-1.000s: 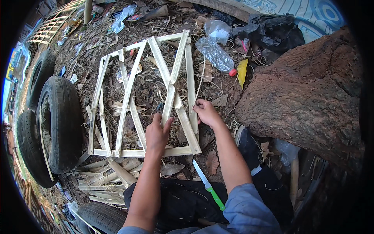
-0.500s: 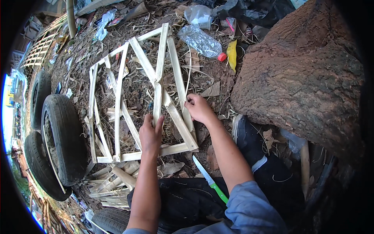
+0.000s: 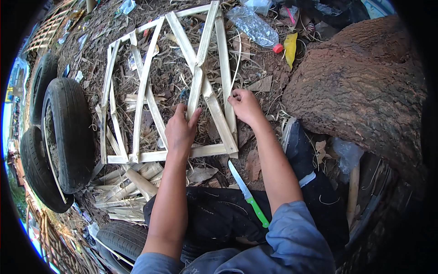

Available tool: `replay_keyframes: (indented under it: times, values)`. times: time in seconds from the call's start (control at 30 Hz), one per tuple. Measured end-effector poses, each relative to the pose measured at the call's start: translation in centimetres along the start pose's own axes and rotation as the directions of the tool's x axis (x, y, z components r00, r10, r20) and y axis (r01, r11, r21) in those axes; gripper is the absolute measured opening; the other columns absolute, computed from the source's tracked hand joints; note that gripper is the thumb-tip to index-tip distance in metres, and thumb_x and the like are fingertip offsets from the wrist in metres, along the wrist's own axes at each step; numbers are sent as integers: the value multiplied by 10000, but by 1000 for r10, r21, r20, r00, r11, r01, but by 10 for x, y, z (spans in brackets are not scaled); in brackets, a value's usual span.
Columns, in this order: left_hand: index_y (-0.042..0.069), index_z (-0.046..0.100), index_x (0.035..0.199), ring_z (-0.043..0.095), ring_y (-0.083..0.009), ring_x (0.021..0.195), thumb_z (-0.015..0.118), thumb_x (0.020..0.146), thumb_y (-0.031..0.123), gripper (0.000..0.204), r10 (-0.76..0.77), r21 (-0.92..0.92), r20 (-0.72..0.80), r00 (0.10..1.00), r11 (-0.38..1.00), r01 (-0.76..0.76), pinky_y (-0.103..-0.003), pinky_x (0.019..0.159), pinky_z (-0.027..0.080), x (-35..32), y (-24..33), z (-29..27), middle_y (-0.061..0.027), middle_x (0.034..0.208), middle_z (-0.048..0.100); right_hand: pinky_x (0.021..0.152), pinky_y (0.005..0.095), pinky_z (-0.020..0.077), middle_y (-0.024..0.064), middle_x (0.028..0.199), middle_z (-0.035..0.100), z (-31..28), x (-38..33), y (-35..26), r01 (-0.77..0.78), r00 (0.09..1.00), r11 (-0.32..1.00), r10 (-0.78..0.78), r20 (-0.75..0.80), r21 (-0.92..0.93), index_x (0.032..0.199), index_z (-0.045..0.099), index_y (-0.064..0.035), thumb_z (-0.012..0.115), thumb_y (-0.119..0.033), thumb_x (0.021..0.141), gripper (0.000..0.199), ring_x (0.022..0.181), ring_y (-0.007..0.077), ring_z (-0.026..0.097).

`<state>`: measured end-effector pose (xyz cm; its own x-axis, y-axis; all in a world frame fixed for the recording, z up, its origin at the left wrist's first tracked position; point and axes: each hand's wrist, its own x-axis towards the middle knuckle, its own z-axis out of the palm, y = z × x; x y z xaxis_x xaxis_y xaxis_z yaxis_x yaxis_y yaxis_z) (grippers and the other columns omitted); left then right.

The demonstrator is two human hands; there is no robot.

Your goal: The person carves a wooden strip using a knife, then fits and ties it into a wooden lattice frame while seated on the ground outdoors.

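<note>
Working at a bamboo frame laid out on littered ground, ahead of the body, built of light slats with an X in its right part. Gripping the near end of one slat of that X in the left hand, fingers on its left side, thumb on its right, just above the near rail. Pinching a thin strip in the closed fingers of the right hand, right beside the outer right slat; can't tell whether also touching that slat. Have a green-handled knife lying on the black-clad leg, between the forearms, blade pointing toward the frame. See bamboo scraps piled just below the near rail, left of the left forearm, and worn tyres standing off to the left of the frame. Also see a clear bottle with a red cap past the right hand, a yellow leaf near that cap, and a thick trunk at the right.
</note>
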<state>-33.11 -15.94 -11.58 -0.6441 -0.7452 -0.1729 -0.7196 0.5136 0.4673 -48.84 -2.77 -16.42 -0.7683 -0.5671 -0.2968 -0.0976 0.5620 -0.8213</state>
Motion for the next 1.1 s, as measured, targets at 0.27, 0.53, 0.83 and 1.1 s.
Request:
replay_keyframes:
  times: [0.27,0.53,0.83,1.1]
  values:
    - [27,499,1167,584,-349,1062,758,806,322,533,247,5,-102,964,969,-248,-436,885,467,-23,35,-32,-190,1139,589,791,422,519,207,886,680,-8,-22,-18,-36,998,997,32,-58,-61,1090,646,42,652,-81,833,285,869,353,673]
    - [46,556,1053,587,-316,1053,743,715,122,394,348,194,384,855,875,-443,-448,873,453,-83,24,-15,-125,1009,621,633,341,525,128,783,645,-19,-106,-39,142,974,990,-136,-183,19,1004,609,-6,669,-46,810,208,699,219,668]
    - [26,642,935,680,-354,893,610,771,-9,170,345,171,505,791,858,-484,-437,759,559,-64,18,6,-194,921,680,657,370,530,157,728,695,22,-177,42,-198,980,971,198,15,130,1019,644,25,725,-146,790,298,654,265,686]
    - [19,644,961,672,-355,884,595,779,-18,192,367,153,501,784,854,-497,-426,771,555,-64,10,2,-199,924,658,585,376,496,139,636,664,36,-166,38,-203,974,966,215,-67,160,871,654,16,672,-126,836,147,554,248,658]
